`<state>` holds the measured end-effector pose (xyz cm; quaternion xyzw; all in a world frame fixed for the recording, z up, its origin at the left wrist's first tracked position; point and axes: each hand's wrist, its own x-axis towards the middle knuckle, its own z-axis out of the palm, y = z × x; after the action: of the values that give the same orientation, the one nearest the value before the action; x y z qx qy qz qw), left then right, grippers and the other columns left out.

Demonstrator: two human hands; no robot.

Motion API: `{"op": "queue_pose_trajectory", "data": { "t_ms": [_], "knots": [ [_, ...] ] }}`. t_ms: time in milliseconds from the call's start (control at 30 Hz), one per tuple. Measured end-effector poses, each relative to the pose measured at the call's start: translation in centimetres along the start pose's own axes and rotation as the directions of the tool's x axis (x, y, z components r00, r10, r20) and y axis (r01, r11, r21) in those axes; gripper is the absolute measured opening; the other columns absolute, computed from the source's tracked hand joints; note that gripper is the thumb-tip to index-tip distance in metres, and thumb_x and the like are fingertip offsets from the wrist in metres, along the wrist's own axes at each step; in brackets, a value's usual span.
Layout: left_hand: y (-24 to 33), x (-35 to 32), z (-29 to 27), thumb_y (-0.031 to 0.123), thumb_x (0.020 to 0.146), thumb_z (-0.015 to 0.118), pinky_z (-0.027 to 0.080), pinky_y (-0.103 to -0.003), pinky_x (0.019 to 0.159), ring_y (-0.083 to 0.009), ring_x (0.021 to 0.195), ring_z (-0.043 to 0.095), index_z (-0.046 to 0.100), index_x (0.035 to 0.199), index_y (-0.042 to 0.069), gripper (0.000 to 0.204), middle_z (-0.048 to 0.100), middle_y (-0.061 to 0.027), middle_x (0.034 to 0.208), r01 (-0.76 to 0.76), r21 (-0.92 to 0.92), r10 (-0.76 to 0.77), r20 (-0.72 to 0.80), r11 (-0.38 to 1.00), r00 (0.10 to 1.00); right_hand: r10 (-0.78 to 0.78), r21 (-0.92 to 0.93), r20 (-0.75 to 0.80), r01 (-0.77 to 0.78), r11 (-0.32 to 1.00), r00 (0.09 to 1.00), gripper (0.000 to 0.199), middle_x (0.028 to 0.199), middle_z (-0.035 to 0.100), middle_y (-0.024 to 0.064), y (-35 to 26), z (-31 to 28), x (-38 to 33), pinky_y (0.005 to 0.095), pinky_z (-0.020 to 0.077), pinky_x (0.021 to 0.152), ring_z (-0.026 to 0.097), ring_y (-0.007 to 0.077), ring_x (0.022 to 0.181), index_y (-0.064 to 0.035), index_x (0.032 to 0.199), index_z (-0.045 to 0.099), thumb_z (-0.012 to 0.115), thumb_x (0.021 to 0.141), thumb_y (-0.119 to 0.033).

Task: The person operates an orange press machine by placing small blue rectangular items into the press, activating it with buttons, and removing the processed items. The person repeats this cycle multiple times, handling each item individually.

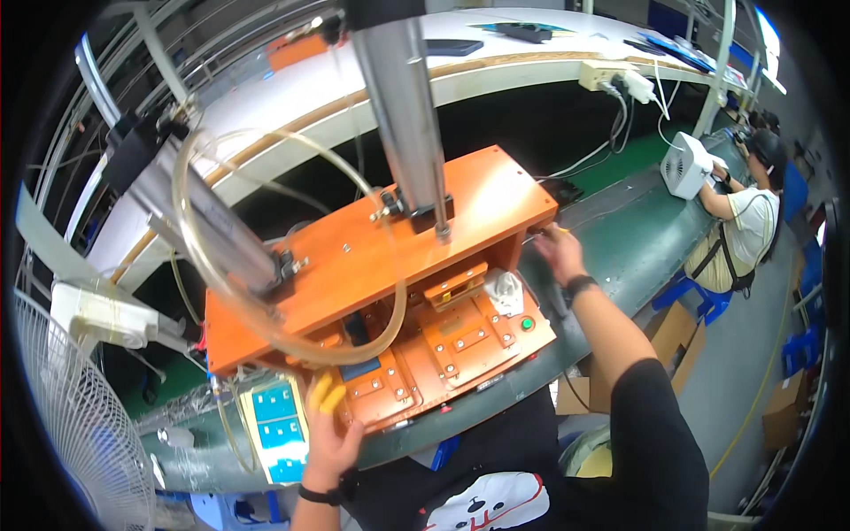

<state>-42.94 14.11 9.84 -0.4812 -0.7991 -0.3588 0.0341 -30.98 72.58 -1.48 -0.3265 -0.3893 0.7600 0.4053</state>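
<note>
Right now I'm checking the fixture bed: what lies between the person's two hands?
In the head view, the orange press's lower plate, with a green button and crumpled white piece, lies between left hand and right hand.

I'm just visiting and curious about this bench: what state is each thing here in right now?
Orange press machine: top plate raised above its base.
Round green button: not being touched.
Left hand: yellow-capped fingers resting at the base's front left edge.
Right hand: at the machine's right end; whether it grips anything is unclear.
Clear plastic tube: looped, hanging beside the grey cylinders.
White fan: spinning or not, unclear.
</note>
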Motion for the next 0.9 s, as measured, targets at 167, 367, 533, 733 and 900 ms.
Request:
{"op": "queue_pose_trajectory", "data": {
  "t_ms": [167, 367, 533, 733, 900],
  "knots": [
    [-0.5, -0.8, 1.9, 0.031, 0.094, 0.064, 0.023, -0.055, 0.125, -0.0465, 0.151, 0.032, 0.053, 0.139, -0.005, 0.059, 0.046, -0.0253, 0.152, 0.055, 0.028, -0.052, -0.100, 0.998, 0.994, -0.066, -0.804, 0.382, 0.367, 0.468, 0.922, 0.045, 0.111, 0.069, 0.0201, 0.4, 5.4, 4.8, 0.0408, 0.0596, 0.084, 0.072, 0.0336, 0.099, 0.0005, 0.127, 0.065, 0.058, 0.102, -0.037],
    [0.1, -0.1, 2.1, 0.039, 0.094, 0.065, 0.027, -0.051, 0.123, -0.0437, 0.147, 0.037, 0.050, 0.143, -0.007, 0.068, 0.047, -0.0269, 0.151, 0.111, -0.013, -0.112, -0.108, 0.994, 0.988, -0.078, -0.865, 0.395, 0.342, -0.368, 0.915, 0.059, 0.151, 0.052, 0.0207, -2.9, 6.3, 6.3, 0.0505, 0.0493, 0.106, 0.052, 0.0403, 0.138, -0.0162, 0.145, 0.056, 0.068, 0.091, -0.036],
    [-0.3, -0.2, 2.6, 0.040, 0.094, 0.066, 0.030, -0.049, 0.121, -0.0413, 0.142, 0.042, 0.048, 0.145, -0.008, 0.072, 0.046, -0.0272, 0.149, 0.117, -0.111, -0.133, -0.148, 0.987, 0.980, -0.252, -0.876, 0.249, 0.106, -0.471, 0.935, 0.045, 0.161, 0.041, 0.0182, -3.6, 2.3, 7.9, 0.0574, 0.0374, 0.114, 0.032, 0.0415, 0.152, -0.0152, 0.144, 0.058, 0.053, 0.099, -0.019],
    [-0.1, -0.4, 3.4, 0.036, 0.087, 0.075, 0.038, -0.054, 0.114, -0.0468, 0.132, 0.050, 0.056, 0.137, -0.006, 0.069, 0.054, -0.0274, 0.141, 0.171, -0.125, -0.198, -0.252, 0.977, 0.947, -0.306, -0.792, 0.379, 0.135, -0.596, 0.873, 0.042, 0.152, 0.050, 0.0172, -1.9, -1.8, 12.2, 0.0570, 0.0424, 0.108, 0.040, 0.0411, 0.146, -0.0138, 0.136, 0.064, 0.057, 0.099, -0.032],
    [-0.3, 0.1, 2.3, 0.039, 0.084, 0.078, 0.039, -0.054, 0.113, -0.0443, 0.133, 0.052, 0.060, 0.137, 0.000, 0.068, 0.061, -0.0214, 0.138, 0.069, 0.067, -0.055, -0.198, 0.995, 0.979, -0.258, -0.812, 0.411, 0.223, -0.539, 0.874, 0.039, 0.138, 0.060, 0.0150, -2.0, -2.6, 14.1, 0.0481, 0.0482, 0.100, 0.053, 0.0341, 0.131, -0.0095, 0.133, 0.064, 0.059, 0.101, -0.032]
  ]
}}
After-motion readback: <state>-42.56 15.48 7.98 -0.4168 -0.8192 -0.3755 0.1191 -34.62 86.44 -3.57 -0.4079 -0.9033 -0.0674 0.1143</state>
